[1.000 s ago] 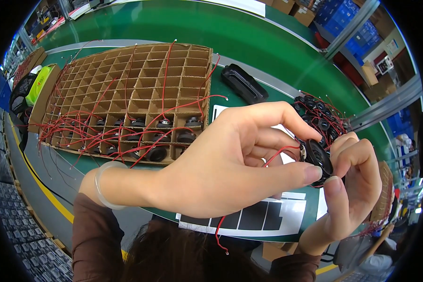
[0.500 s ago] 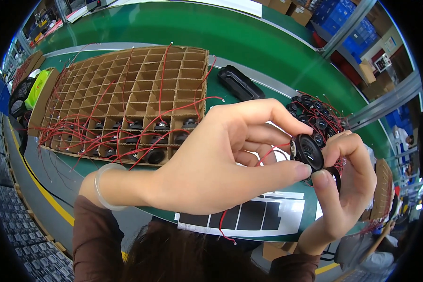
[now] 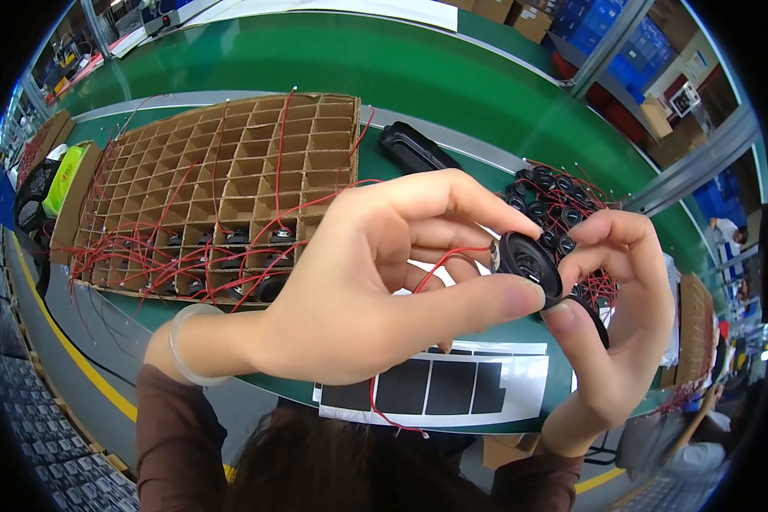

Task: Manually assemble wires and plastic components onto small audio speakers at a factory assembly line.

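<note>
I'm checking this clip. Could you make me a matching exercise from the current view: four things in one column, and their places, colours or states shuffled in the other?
Things
1. round black speaker
2. divided cardboard box
3. sheet
4. bracelet

Places, colours or states
A. around the left wrist
B. black and white, lying flat
C. brown, split into a grid, with red wires trailing over part of it
D. pinched by the left hand

Right pairs
1-D, 2-C, 3-B, 4-A
</note>
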{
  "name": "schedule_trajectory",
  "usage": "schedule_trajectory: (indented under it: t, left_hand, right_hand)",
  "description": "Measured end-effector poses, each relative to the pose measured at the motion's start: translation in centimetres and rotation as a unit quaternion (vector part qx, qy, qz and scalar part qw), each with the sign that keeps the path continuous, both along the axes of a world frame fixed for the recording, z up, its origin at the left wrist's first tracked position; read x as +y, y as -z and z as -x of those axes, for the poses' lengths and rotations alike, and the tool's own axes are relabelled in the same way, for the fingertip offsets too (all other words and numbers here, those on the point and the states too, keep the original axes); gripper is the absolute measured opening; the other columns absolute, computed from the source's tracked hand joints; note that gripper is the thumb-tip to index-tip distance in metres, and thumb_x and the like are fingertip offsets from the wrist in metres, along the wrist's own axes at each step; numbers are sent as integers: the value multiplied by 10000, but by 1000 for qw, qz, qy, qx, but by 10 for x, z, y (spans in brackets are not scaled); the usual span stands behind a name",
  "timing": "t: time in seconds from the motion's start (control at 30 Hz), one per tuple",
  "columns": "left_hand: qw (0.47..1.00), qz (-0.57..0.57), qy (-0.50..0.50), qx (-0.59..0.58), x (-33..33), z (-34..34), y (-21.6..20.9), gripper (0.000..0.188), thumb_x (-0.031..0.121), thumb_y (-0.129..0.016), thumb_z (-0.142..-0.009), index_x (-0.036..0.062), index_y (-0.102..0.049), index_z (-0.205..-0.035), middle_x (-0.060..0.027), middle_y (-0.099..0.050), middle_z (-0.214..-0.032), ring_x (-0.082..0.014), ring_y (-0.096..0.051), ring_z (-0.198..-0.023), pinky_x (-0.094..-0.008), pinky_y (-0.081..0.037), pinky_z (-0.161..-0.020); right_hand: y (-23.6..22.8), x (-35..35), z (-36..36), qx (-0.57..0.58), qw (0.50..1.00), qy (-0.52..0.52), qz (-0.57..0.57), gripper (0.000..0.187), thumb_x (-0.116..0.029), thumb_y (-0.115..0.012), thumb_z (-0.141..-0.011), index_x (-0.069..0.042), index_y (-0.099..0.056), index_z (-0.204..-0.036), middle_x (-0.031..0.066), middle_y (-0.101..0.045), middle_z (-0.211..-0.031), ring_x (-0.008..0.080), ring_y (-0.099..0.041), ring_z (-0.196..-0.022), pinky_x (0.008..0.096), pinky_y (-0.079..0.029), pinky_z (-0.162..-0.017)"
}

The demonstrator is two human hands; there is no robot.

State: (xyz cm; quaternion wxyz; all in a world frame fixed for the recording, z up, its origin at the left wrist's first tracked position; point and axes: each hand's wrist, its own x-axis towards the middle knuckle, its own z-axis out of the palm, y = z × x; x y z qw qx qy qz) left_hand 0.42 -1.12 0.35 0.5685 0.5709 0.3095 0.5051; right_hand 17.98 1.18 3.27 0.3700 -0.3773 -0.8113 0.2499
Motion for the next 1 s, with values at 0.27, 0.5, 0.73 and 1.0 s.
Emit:
schedule_trajectory:
  t: [0.27, 0.5, 0.73, 1.0]
  left_hand:
    - [1000, 0, -8, -20, 3, -4, 6, 345, 28, -516, -730, -70, -401, -1041, -144, -546, -852, -105, -549, -655, -182, -453, -499]
    - [998, 50, -13, -44, 6, -1, 1, 359, 166, -507, -756, -63, -412, -1016, -192, -555, -802, -100, -520, -520, -185, -422, -455]
    - [998, 31, -29, -46, 8, -1, 2, 369, 232, -459, -780, -61, -429, -1002, -176, -549, -801, -84, -477, -480, -183, -389, -435]
    - [999, -7, -36, -38, 16, 1, 8, 456, 314, -492, -768, -71, -438, -1005, -137, -543, -760, -74, -473, -462, -157, -367, -400]
  right_hand:
    - [16, 8, 6, 49, 996, -69, 26, 333, -165, -586, -612, 40, -445, -833, 43, -446, -757, 103, -418, -683, 190, -325, -653]
    - [4, 0, 2, 67, 995, -50, 61, 249, -133, -573, -655, 29, -456, -802, 39, -460, -717, 91, -437, -660, 189, -337, -601]
    - [5, 1, 0, 49, 998, -29, 25, 170, -130, -536, -701, 24, -464, -691, 56, -467, -647, 99, -433, -591, 191, -319, -542]
    - [17, -2, 11, 126, 979, -115, -111, 248, -188, -494, -727, 0, -456, -570, 60, -428, -470, 125, -364, -460, 231, -262, -451]
